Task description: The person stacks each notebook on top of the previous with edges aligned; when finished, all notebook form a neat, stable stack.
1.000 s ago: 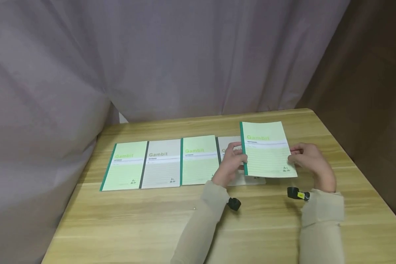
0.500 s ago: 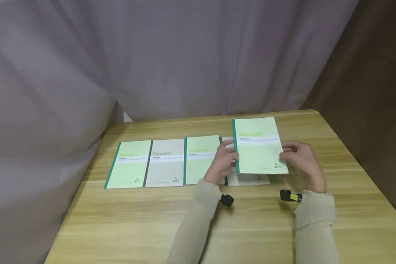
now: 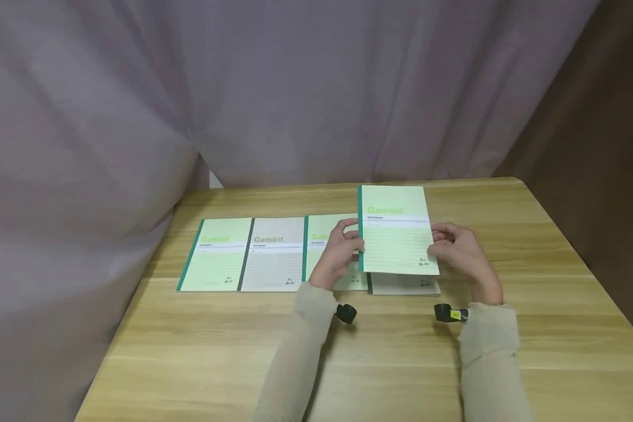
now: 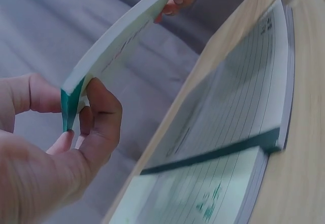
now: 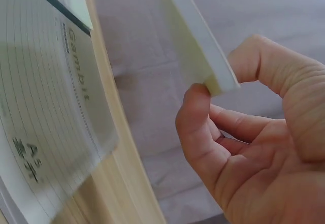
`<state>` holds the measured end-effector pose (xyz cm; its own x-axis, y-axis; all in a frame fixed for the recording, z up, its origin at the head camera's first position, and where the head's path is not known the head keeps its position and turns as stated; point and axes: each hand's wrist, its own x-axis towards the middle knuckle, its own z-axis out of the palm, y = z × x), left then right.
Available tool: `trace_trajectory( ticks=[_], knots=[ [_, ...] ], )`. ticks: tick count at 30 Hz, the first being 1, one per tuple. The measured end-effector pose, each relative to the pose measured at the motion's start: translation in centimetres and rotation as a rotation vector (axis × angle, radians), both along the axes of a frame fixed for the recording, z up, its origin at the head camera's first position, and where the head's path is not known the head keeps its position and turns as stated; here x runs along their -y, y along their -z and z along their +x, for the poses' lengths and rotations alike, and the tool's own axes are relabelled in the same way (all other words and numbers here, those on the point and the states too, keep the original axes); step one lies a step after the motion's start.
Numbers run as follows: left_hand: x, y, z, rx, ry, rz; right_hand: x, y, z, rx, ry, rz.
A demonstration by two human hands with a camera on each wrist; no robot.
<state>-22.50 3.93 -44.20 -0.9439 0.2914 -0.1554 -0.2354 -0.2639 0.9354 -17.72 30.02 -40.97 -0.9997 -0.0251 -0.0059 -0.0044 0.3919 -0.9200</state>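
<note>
A green notebook (image 3: 398, 240) with a dark green spine is held up off the table. My left hand (image 3: 339, 252) pinches it at the spine, thumb on one face and fingers on the other, as the left wrist view shows. On the opposite edge, my right hand (image 3: 464, 255) pinches it between thumb and fingers. Below it lies a grey notebook (image 3: 404, 285), mostly hidden in the head view; its lined cover (image 5: 48, 92) fills the left of the right wrist view. Just left of that, a green notebook (image 3: 322, 225) is partly covered by my left hand.
Farther left in the same row lie a grey notebook (image 3: 272, 264) and a green notebook (image 3: 216, 264), side by side. All rest on a wooden table (image 3: 390, 363). A grey curtain (image 3: 295, 88) hangs behind the table's back edge.
The held green notebook has shifted left in the head view, with both hands on it. It sits higher, and the camera view has turned slightly right.
</note>
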Motion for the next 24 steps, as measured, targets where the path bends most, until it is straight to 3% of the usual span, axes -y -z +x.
trace_trajectory(
  ticks=[7,15,24],
  knots=[
    [1.9,0.1,-0.1,-0.01,0.007,0.0,1.5,-0.2,-0.4,0.064,-0.065,-0.019],
    [3.6,0.6,0.0,-0.004,-0.002,-0.038,2.8,0.5,-0.8,0.091,-0.088,0.03],
    [5.8,0.8,-0.3,-0.018,-0.036,-0.065,5.1,1.0,-1.8,0.081,-0.108,-0.108]
  ],
)
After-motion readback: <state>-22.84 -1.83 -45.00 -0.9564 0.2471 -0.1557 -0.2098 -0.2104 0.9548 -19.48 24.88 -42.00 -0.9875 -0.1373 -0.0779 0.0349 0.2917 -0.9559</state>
